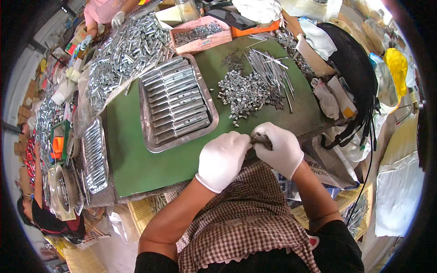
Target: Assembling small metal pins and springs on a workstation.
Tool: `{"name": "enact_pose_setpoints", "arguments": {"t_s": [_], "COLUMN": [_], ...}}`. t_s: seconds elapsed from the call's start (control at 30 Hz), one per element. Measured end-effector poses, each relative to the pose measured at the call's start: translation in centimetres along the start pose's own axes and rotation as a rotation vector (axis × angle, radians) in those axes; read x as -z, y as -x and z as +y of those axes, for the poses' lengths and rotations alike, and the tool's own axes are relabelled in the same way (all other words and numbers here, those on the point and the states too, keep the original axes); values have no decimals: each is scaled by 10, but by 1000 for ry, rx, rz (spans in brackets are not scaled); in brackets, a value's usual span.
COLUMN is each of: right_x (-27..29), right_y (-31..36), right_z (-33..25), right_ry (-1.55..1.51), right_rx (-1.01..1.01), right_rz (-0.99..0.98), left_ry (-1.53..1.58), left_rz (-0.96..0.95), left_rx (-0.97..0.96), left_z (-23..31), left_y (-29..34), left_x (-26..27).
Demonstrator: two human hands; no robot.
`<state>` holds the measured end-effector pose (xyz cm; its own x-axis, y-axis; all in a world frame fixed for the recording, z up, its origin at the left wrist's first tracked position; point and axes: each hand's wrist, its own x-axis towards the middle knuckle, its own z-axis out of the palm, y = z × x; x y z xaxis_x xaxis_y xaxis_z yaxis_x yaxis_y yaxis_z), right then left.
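Note:
Both my hands wear white gloves and meet at the front edge of the green work mat. My left hand (pixel 224 159) is closed in a pinch against the right one; whatever sits between its fingertips is hidden. My right hand (pixel 281 150) curls around a small clump of dark metal pieces (pixel 262 140), too small to name exactly. Just beyond my hands lies a heap of short, shiny metal fittings (pixel 241 93). Several dark pins (pixel 276 99) lie beside it, with long thin metal rods (pixel 273 68) behind. To the left, a steel tray (pixel 214 125) holds a row of shiny metal tubes (pixel 175 100).
A large pile of metal tubes (pixel 132 41) covers the far left. At the back stands a pink box (pixel 200 44) of small parts. Another tray of tubes (pixel 94 157) rests at the left edge. A black bag (pixel 350 68) bounds the right. Another person's gloved hand (pixel 118 19) shows far left.

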<state>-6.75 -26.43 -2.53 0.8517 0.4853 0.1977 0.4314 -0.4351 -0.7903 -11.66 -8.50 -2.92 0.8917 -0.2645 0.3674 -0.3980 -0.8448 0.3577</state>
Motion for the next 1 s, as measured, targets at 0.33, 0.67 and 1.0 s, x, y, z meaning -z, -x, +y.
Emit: {"name": "enact_pose_setpoints", "arguments": {"t_s": [0.33,0.67,1.0], "right_x": [5,0,-13], "right_y": [-22,-64,-6], "right_z": [10,14,8], "right_ry": [123,365,183], "right_rx": [-4,62,86], "right_rz": [289,223,416], "left_ry": [-288,-401,-588], "left_rz": [25,20,61], "left_rx": [163,62,91], "left_z": [-3,-35,-177], "left_y": [-15,-18,-102], "left_x": [-7,39,52]}}
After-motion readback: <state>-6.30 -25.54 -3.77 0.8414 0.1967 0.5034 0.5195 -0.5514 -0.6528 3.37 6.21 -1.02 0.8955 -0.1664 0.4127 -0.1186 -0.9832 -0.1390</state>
